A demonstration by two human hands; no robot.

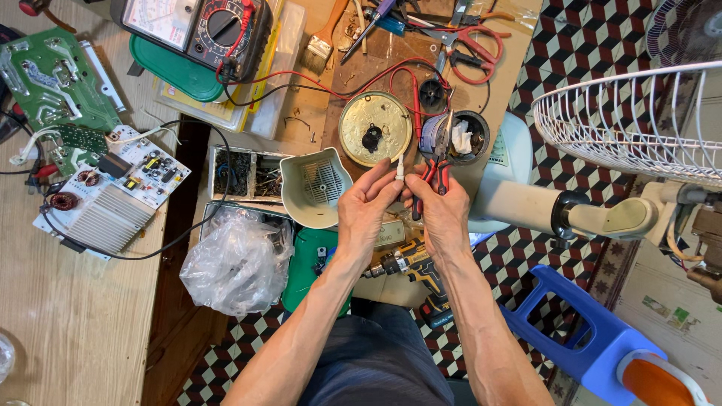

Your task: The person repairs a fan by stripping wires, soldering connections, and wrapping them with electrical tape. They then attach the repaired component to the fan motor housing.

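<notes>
Circuit boards [113,192] lie left on desk [75,323]; left hand [366,207] fingers pinched on small white wire end [400,169], right hand [444,210] fingers wrapped round red-handled pliers [438,162] just beside it; fan motor housing [602,218] at right looks open, reassembly prob. not done

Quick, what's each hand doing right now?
Left hand: pinching a small white part.
Right hand: closed on red-handled pliers.

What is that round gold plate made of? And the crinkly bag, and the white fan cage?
The round plate looks like brass-coloured metal, dull and speckled. The bag seems thin clear plastic: crumpled, shiny, see-through. The fan cage looks like white-coated wire, thin and evenly curved.
</notes>
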